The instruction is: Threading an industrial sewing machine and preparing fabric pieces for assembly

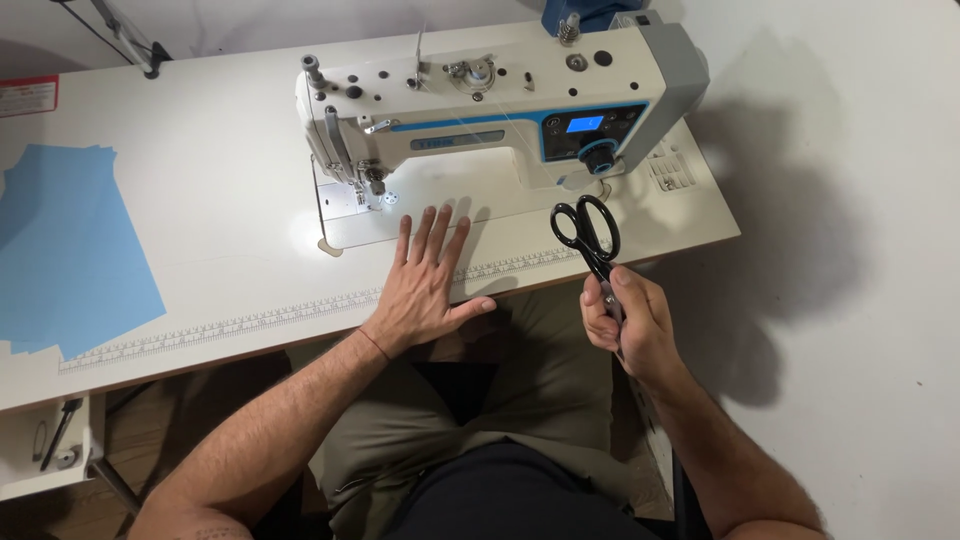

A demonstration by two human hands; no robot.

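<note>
The right hand [632, 322] grips black scissors [590, 236] by the blades, handles pointing far. The left hand [428, 285] lies flat and released on the table [220, 200], near the sewing machine [490, 100].

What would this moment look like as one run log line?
left hand: flat on table | right hand: holds scissors by blades, handles up | sewing machine: behind hands | blue fabric: far left

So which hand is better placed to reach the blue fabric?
Probably the left hand: it lies flat and empty on the table, nearer the blue fabric. The right hand holds the scissors.
</note>
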